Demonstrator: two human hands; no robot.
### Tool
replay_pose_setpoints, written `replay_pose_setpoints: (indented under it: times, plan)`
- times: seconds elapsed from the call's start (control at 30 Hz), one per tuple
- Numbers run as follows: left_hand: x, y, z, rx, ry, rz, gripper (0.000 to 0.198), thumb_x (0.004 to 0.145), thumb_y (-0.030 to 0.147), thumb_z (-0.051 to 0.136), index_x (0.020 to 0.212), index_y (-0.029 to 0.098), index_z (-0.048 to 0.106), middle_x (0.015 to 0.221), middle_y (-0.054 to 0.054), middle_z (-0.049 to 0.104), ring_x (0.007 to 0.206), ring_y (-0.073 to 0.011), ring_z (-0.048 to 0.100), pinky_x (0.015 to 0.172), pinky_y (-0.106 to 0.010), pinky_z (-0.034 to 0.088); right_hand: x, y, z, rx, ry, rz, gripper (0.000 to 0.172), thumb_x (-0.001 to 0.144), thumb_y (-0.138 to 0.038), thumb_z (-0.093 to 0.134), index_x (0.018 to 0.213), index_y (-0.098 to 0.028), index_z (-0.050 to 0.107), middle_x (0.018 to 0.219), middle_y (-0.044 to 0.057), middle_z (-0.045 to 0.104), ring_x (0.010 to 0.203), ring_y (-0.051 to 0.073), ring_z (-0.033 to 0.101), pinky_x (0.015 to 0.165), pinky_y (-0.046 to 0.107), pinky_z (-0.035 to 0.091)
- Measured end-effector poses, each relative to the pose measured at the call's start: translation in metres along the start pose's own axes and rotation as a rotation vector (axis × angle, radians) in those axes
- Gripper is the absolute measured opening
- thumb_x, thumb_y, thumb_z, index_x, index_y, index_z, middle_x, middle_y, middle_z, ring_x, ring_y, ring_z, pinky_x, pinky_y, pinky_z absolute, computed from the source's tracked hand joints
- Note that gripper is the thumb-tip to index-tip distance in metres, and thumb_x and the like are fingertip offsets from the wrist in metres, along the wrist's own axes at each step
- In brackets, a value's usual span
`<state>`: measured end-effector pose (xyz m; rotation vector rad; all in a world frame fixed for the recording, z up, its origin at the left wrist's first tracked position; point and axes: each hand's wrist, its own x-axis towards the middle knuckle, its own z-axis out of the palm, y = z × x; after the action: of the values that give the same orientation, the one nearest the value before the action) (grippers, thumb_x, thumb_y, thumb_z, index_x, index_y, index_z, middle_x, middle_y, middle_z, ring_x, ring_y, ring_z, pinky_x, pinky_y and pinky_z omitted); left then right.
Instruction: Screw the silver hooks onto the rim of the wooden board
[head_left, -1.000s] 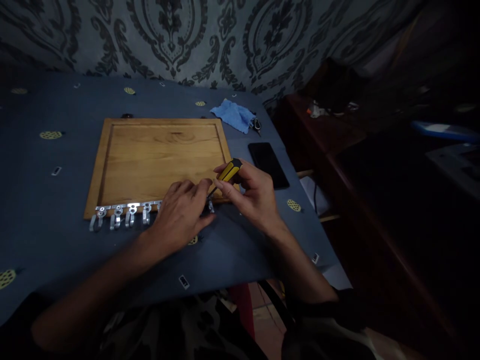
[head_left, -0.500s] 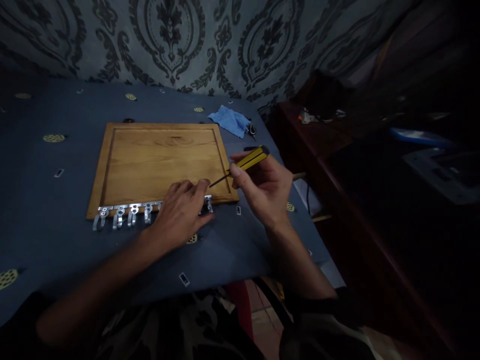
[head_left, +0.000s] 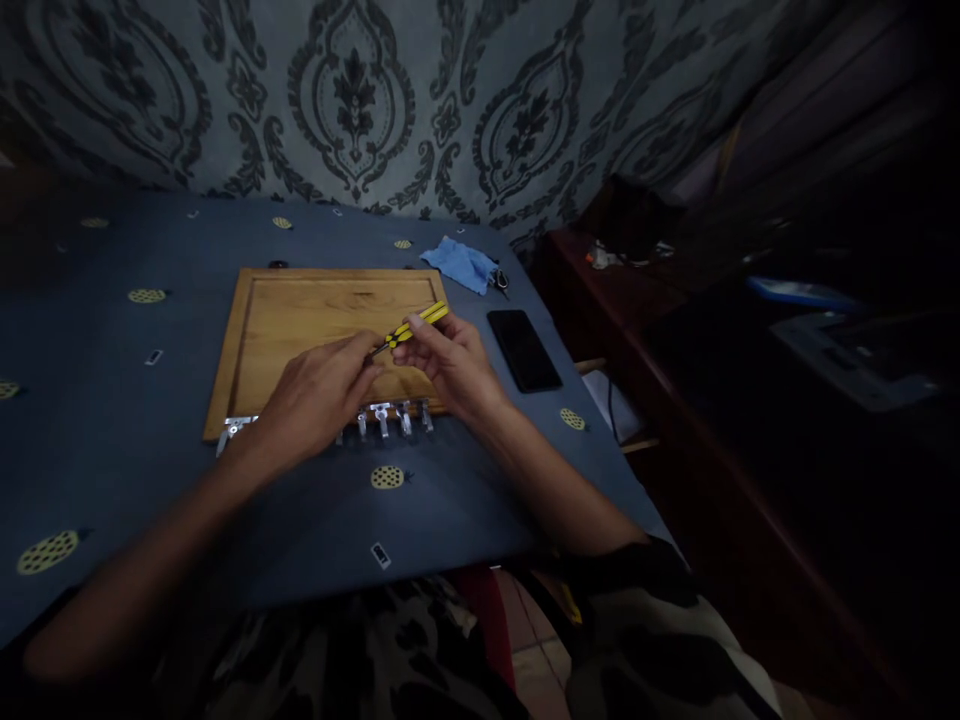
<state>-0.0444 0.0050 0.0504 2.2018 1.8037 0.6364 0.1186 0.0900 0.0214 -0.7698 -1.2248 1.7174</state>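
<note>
A screwdriver with a yellow and black handle is in my right hand, its fingers closed round the handle. The thin shaft points down and left into the fingertips of my left hand, which pinch together at its tip. Whether a small piece sits there too is hidden. Both hands are over a wooden panel with a raised frame, lying flat. Along its near edge is a row of silver metal hooks, partly covered by my left hand and forearm.
A black phone lies right of the panel on the blue patterned cloth. Behind it are a blue rag and a small dark metal item. A patterned wall stands at the back, a dark red wooden edge at the right.
My left hand has lifted from the hook row to the screwdriver's tip, and my right hand has come left with the screwdriver. The phone now shows fully. The view has shifted slightly.
</note>
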Motion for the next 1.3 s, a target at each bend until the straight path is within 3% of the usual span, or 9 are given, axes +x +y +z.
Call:
replay_pose_setpoints:
  times: [0.07, 0.13, 0.23, 0.3, 0.5, 0.63, 1.17, 1.3]
  plan:
    - [-0.002, -0.004, -0.001, -0.007, -0.02, -0.026, 0.03, 0.1, 0.028, 0.045, 0.125, 0.021, 0.059, 0.108, -0.008, 0.075, 0.097, -0.0276, 0.071, 0.083, -0.041, 0.053, -0.003, 0.0, 0.002, -0.014, 0.0, -0.022, 0.054, 0.064, -0.06, 0.086, 0.087, -0.021, 0.057, 0.075, -0.005, 0.066, 0.056, 0.007, 0.062, 0.063, 0.024, 0.057]
    - [-0.006, -0.008, 0.001, -0.045, 0.009, -0.028, 0.03, 0.1, 0.031, 0.049, 0.126, 0.021, 0.058, 0.109, -0.008, 0.074, 0.1, -0.0271, 0.071, 0.085, -0.04, 0.053, -0.01, -0.004, -0.003, -0.102, 0.061, -0.14, 0.048, 0.071, -0.059, 0.082, 0.086, -0.02, 0.057, 0.075, -0.005, 0.064, 0.055, 0.007, 0.06, 0.061, 0.023, 0.055]
    - [-0.014, -0.01, 0.008, -0.133, 0.065, -0.007, 0.033, 0.098, 0.037, 0.058, 0.127, 0.02, 0.056, 0.114, -0.008, 0.071, 0.109, -0.0257, 0.067, 0.092, -0.039, 0.052, -0.027, -0.012, -0.017, -0.408, 0.18, -0.419, 0.035, 0.085, -0.052, 0.073, 0.085, -0.02, 0.057, 0.072, -0.005, 0.06, 0.058, 0.007, 0.06, 0.059, 0.023, 0.051]
    - [-0.017, -0.004, 0.017, -0.182, 0.058, 0.013, 0.037, 0.095, 0.037, 0.065, 0.126, 0.02, 0.054, 0.117, -0.008, 0.07, 0.112, -0.0247, 0.066, 0.095, -0.039, 0.051, -0.041, -0.017, -0.026, -0.594, 0.199, -0.476, 0.03, 0.091, -0.048, 0.067, 0.086, -0.021, 0.056, 0.068, -0.006, 0.058, 0.058, 0.008, 0.059, 0.057, 0.023, 0.049]
    - [-0.01, 0.025, 0.045, -0.068, -0.082, 0.094, 0.06, 0.087, 0.033, 0.076, 0.135, 0.015, 0.045, 0.121, -0.013, 0.069, 0.12, -0.0309, 0.06, 0.101, -0.047, 0.047, -0.065, -0.021, -0.034, -0.747, 0.2, -0.487, 0.021, 0.095, -0.042, 0.063, 0.089, -0.022, 0.055, 0.072, -0.004, 0.058, 0.058, 0.01, 0.06, 0.055, 0.025, 0.05]
    - [-0.005, 0.031, 0.053, 0.001, -0.137, 0.115, 0.064, 0.086, 0.034, 0.077, 0.135, 0.011, 0.043, 0.117, -0.015, 0.071, 0.119, -0.0327, 0.06, 0.102, -0.047, 0.046, -0.067, -0.018, -0.035, -0.758, 0.198, -0.507, 0.016, 0.096, -0.036, 0.062, 0.089, -0.023, 0.055, 0.072, -0.004, 0.057, 0.059, 0.011, 0.06, 0.055, 0.026, 0.049]
    - [-0.005, 0.027, 0.06, 0.03, -0.114, 0.101, 0.061, 0.087, 0.034, 0.075, 0.135, 0.015, 0.042, 0.113, -0.013, 0.071, 0.114, -0.032, 0.063, 0.097, -0.047, 0.047, -0.067, -0.018, -0.038, -0.804, 0.19, -0.483, 0.021, 0.093, -0.038, 0.066, 0.085, -0.022, 0.055, 0.072, -0.004, 0.055, 0.06, 0.011, 0.057, 0.057, 0.027, 0.047]
    - [-0.005, 0.028, 0.06, 0.03, -0.1, 0.092, 0.057, 0.088, 0.033, 0.073, 0.134, 0.017, 0.043, 0.112, -0.012, 0.071, 0.113, -0.0313, 0.063, 0.098, -0.048, 0.047, -0.065, -0.021, -0.036, -0.865, 0.191, -0.495, 0.029, 0.088, -0.043, 0.073, 0.078, -0.023, 0.053, 0.068, -0.004, 0.056, 0.059, 0.012, 0.056, 0.055, 0.027, 0.046]
